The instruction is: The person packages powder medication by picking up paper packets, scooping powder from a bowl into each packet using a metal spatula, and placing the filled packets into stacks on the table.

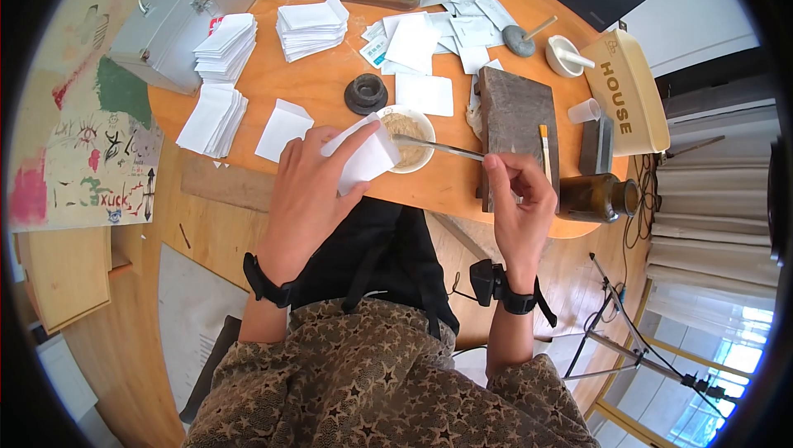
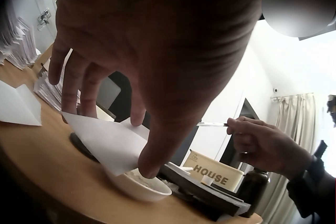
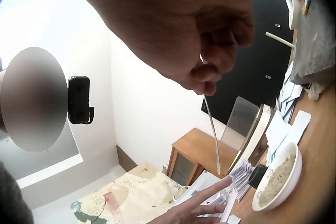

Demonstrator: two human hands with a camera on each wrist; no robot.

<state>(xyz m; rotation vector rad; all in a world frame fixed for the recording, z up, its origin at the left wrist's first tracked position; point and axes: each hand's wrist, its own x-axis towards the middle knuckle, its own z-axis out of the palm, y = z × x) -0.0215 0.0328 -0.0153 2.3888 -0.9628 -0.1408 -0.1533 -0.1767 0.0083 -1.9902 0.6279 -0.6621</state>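
My left hand [image 1: 310, 180] holds a white paper envelope [image 1: 365, 159] between thumb and fingers, beside the left rim of a white bowl [image 1: 428, 130] of pale, grainy material. In my right hand [image 1: 522, 200] a thin metal spatula [image 1: 450, 149] is pinched by its end, its tip pointing left over the bowl near the envelope's edge. The left wrist view shows the envelope [image 2: 107, 142] tilted above the bowl [image 2: 142, 188]. Seen from the right wrist, the spatula [image 3: 212, 129] reaches down from the fingertips. Whether its tip carries anything, I cannot tell.
Stacks of white envelopes [image 1: 216, 118] stand at the left, with a single envelope [image 1: 283, 130] nearby. A black round object [image 1: 366, 94] sits behind the bowl. To the right are a dark board [image 1: 519, 113], a brush [image 1: 545, 151], a brown bottle [image 1: 591, 198] and a mortar [image 1: 562, 53].
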